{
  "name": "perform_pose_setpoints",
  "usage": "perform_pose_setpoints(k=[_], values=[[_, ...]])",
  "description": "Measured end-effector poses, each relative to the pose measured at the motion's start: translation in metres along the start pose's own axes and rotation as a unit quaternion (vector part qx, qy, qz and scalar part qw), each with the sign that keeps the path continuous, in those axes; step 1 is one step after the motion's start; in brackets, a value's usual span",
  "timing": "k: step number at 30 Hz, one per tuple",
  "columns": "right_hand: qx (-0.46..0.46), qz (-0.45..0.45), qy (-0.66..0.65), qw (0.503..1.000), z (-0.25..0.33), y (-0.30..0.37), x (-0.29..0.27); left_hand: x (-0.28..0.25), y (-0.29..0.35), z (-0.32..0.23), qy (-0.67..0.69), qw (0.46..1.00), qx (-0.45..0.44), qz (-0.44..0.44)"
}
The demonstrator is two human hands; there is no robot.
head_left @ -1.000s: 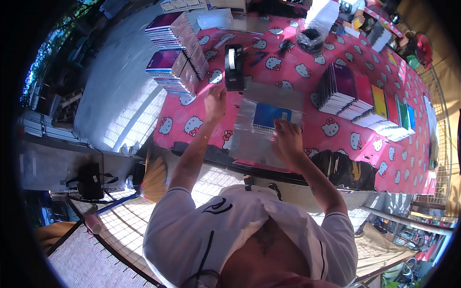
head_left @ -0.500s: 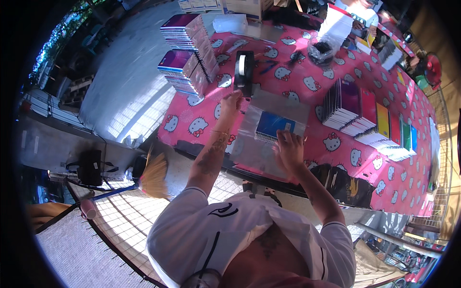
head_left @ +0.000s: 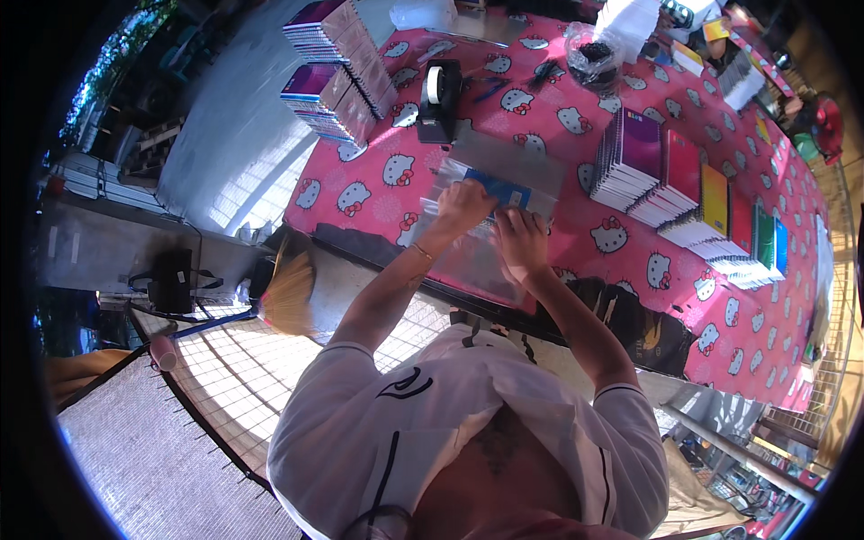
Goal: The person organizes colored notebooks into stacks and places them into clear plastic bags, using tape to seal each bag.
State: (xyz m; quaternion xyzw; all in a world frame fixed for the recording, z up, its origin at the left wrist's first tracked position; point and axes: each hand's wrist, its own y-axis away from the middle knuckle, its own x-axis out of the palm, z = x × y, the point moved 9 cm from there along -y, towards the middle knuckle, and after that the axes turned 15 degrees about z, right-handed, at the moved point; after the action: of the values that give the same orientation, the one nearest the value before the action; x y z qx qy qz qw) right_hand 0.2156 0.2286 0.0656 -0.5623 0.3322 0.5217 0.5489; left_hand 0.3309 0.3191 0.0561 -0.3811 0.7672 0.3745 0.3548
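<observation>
A blue spiral notebook (head_left: 511,193) lies on clear plastic (head_left: 472,270) on the table before me, its near edge partly hidden by my hands. My left hand (head_left: 463,207) is closed over the notebook's left part, fingertips pinched together; whatever they hold is too small to make out. Close by on the right, my right hand (head_left: 524,241) has its fingers drawn together on the plastic at the notebook's near edge. Beyond my left hand stands a black tape dispenser (head_left: 438,103) with a roll of tape in it.
Two stacks of spiral notebooks (head_left: 328,99) stand at the table's far left. Rows of coloured notebooks (head_left: 679,180) fill the right side. Black plastic (head_left: 652,337) lies along the front edge of the pink patterned tablecloth (head_left: 607,236). A broom (head_left: 290,292) is left of the table.
My left hand has come from the tape dispenser down to the notebook's left part. My right hand has shifted slightly left along its near edge. The view has tilted a little.
</observation>
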Motion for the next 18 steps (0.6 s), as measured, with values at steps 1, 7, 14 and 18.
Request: perform_pose_setpoints(k=[1,7,14,18], values=[[0.002,0.003,-0.007,1.000,-0.001,0.001,0.000,-0.005,0.001,-0.003,-0.046,0.999,-0.004,0.016],[0.016,0.013,-0.003,1.000,-0.003,-0.005,-0.021,-0.007,0.023,0.005,-0.113,0.994,-0.003,-0.014],[0.013,0.156,-0.240,0.958,-0.088,-0.069,0.033,0.022,0.086,-0.047,-0.211,0.899,0.342,-0.171],[0.080,0.332,-0.435,0.833,-0.131,-0.091,0.021,-0.012,0.077,-0.026,-0.030,0.906,0.363,-0.216]])
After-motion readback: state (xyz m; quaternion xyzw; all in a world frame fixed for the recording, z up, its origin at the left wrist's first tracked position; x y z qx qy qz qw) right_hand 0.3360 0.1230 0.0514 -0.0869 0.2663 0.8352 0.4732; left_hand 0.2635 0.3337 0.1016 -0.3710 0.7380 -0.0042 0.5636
